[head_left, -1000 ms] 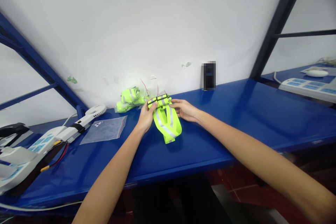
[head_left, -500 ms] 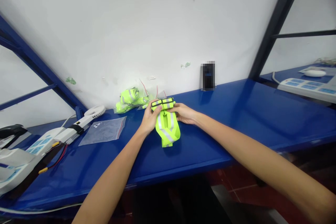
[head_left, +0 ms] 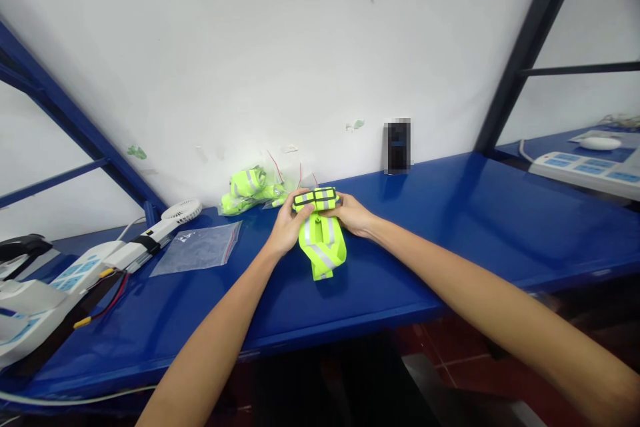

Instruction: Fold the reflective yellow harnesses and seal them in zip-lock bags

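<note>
Between my hands is a neon-yellow reflective safety vest (head_left: 324, 243) with silver stripes, its upper part folded or rolled into a bundle edged in black. Its loose straps hang down in a loop over the blue table. My left hand (head_left: 290, 221) is closed on the bundle's left end, thumb on the front. My right hand (head_left: 353, 213) grips the right end, with its fingertips partly hidden behind the vest. Just behind, against the wall, lie several similar yellow vests (head_left: 246, 185) in clear bags. A flat clear zip bag (head_left: 197, 248) lies left of my left hand.
The blue table (head_left: 425, 240) runs along a white wall. At left are a white handheld fan (head_left: 181, 211), a power strip (head_left: 83, 273) and wires with yellow connectors (head_left: 83, 323). A dark pixelated object (head_left: 398, 147) stands against the wall. Another power strip (head_left: 590, 168) is at far right.
The rolled top of the vest has tilted slightly and moved a little to the right with both hands. The loose loop of straps has shifted slightly the same way.
</note>
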`<state>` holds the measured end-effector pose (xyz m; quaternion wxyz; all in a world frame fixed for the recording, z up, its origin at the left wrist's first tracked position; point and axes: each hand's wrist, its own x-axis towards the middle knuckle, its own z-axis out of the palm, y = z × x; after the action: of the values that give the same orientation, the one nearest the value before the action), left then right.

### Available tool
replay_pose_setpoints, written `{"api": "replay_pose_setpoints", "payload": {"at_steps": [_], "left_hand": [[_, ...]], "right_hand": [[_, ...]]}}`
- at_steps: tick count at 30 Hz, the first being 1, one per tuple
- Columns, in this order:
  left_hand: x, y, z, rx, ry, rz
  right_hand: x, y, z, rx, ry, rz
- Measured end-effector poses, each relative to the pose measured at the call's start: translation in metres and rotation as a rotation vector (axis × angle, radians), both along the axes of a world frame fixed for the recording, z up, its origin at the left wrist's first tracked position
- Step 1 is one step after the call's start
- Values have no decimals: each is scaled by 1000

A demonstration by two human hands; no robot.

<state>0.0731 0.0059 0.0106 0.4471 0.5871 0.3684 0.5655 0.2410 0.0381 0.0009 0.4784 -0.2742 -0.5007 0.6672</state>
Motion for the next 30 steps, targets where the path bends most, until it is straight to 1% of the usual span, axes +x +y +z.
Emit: {"api": "replay_pose_setpoints", "payload": {"at_steps": [3, 6, 10, 13, 17, 21, 24, 26, 30], "left_hand": [[0, -1, 0, -15, -22, -24], [2, -1, -2, -4, -37, -10], [9, 2, -8, -6, -119, 49], [14, 3, -12, -7, -180, 72], [16, 4, -11, 12, -235, 64], [15, 3, -7, 14, -268, 56], [14, 3, -6, 17, -275, 59], [12, 3, -6, 16, -257, 63], [8, 4, -8, -2, -189, 34]], "right_hand": [[0, -3, 2, 77, -45, -43], [0, -3, 1, 159, -106, -85], [-1, 2, -8, 349, -241, -191], [-2, 4, -15, 416, -301, -250], [-5, -1, -16, 380, -272, -295], [-10, -8, -11, 369, -215, -361], [-12, -12, -6, 310, -179, -386], [-12, -13, -4, 235, -139, -368], [-9, -10, -3, 70, -97, -278]]}}
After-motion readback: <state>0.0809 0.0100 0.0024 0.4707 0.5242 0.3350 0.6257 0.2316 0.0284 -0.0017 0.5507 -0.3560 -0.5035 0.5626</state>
